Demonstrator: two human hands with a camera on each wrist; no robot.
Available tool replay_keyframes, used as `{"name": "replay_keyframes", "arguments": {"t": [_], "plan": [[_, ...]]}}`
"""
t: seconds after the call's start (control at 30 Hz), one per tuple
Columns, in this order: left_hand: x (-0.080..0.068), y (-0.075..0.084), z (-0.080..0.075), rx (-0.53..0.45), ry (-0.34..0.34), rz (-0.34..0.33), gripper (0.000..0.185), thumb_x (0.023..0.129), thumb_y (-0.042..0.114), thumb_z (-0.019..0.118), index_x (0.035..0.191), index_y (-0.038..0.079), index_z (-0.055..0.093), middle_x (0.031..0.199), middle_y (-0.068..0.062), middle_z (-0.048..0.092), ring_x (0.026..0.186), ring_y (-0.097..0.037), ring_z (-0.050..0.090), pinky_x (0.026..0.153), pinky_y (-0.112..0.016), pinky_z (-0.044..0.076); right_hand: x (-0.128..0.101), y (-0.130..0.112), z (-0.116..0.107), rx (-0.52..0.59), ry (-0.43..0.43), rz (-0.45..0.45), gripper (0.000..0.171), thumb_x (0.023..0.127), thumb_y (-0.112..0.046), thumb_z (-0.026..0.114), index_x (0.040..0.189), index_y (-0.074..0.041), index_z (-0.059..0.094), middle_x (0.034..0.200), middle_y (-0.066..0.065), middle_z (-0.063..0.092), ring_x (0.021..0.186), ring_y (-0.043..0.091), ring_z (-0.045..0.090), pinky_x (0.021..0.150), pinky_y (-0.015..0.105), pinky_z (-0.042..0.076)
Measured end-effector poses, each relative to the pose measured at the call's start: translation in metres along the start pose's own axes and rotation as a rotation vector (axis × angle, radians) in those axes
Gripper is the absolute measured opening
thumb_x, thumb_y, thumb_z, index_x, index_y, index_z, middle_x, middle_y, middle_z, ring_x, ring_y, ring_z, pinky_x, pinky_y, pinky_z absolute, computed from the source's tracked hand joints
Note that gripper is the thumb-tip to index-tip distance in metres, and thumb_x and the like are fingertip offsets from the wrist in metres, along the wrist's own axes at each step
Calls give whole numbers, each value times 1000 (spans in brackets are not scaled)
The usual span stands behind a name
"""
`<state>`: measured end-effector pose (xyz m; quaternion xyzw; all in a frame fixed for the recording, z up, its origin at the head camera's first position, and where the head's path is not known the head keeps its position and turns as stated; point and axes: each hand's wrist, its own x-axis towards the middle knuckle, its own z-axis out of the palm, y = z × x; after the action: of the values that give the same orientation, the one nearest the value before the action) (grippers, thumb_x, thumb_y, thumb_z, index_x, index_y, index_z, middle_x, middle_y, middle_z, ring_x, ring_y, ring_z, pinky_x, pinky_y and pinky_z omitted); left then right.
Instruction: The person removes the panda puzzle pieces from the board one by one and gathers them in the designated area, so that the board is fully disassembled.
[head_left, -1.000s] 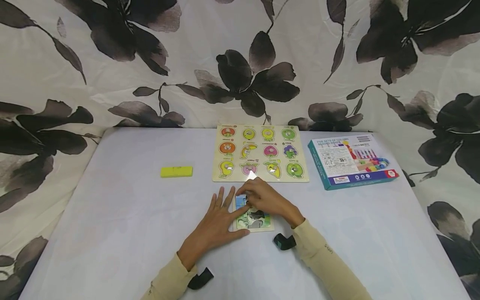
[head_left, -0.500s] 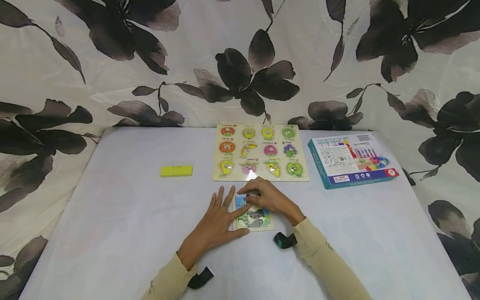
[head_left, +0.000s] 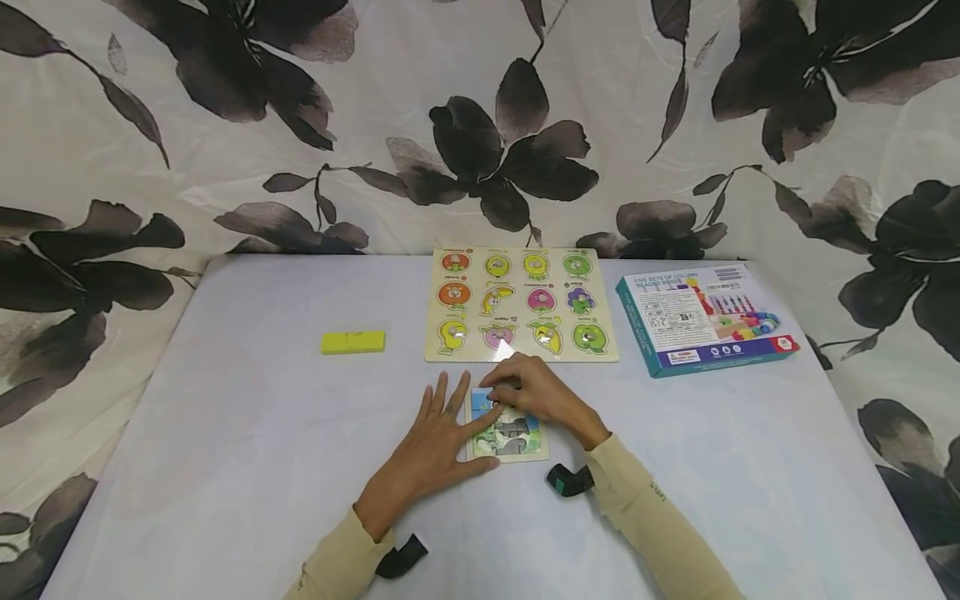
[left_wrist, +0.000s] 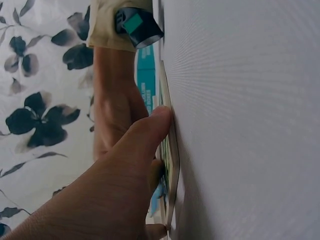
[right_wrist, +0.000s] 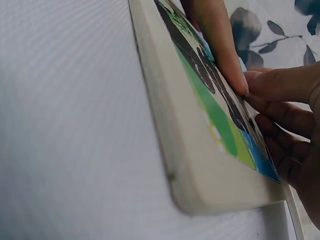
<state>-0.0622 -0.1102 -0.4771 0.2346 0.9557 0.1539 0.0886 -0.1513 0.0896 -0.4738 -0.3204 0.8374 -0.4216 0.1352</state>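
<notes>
Puzzle board: small picture puzzle board lies flat on the white table, just in front of the fruit peg board; its picture shows green, blue and dark patches, and its pale wooden edge shows thick in the right wrist view.
Left hand: left hand lies flat on the table against the puzzle board's left edge, fingers straight and spread, thumb pressed against the board's side, one fingertip resting on its picture; it grasps nothing.
Right hand: right hand rests over the far part of the puzzle board, fingers curled down onto the top corner of the picture; whether they pinch a loose piece cannot be told.
Sleeves: both forearms wear cream sleeves, each with a dark strap at the wrist.
Fruit peg board: twelve coloured fruit pieces sit in rows, just beyond the puzzle board.
Yellow block: flat yellow block lies well to the left of the puzzle board, farther back on the table.
Teal box: printed teal box lies right of the fruit peg board, well apart from the puzzle board.
Backdrop: pale cloth with dark flowers hangs behind the table.
</notes>
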Motion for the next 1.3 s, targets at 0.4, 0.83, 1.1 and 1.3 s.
{"name": "replay_keyframes", "arguments": {"t": [0.4,0.83,1.1,1.3], "plan": [[1,-1,2,-1,27,21,69,84,66,55,144,34,43,159,-20,8,143,-49,-2,113,-62,10,-5,-1,-9,0,62,26,16,86,-13,72,101,-14,76,98,-6,72,93,10,58,84,31,47],[0,-2,1,-27,25,6,68,84,66,55,144,36,43,159,-18,8,144,-46,-3,115,-58,8,-47,19,-52,-34,200,149,13,84,-8,73,95,-13,76,96,-4,72,98,17,59,92,40,45],[-1,-4,4,-38,35,9,69,83,66,57,144,35,43,159,-17,8,144,-44,-2,116,-57,7,-65,32,-64,-47,202,184,13,83,-6,73,95,-11,77,94,-2,72,104,22,59,97,43,44],[-2,-5,3,-46,50,26,69,83,65,58,143,33,44,159,-19,10,145,-44,-1,116,-56,8,-69,38,-65,-71,172,169,14,82,-5,73,94,-11,77,87,-5,70,90,15,57,83,34,47]]}}
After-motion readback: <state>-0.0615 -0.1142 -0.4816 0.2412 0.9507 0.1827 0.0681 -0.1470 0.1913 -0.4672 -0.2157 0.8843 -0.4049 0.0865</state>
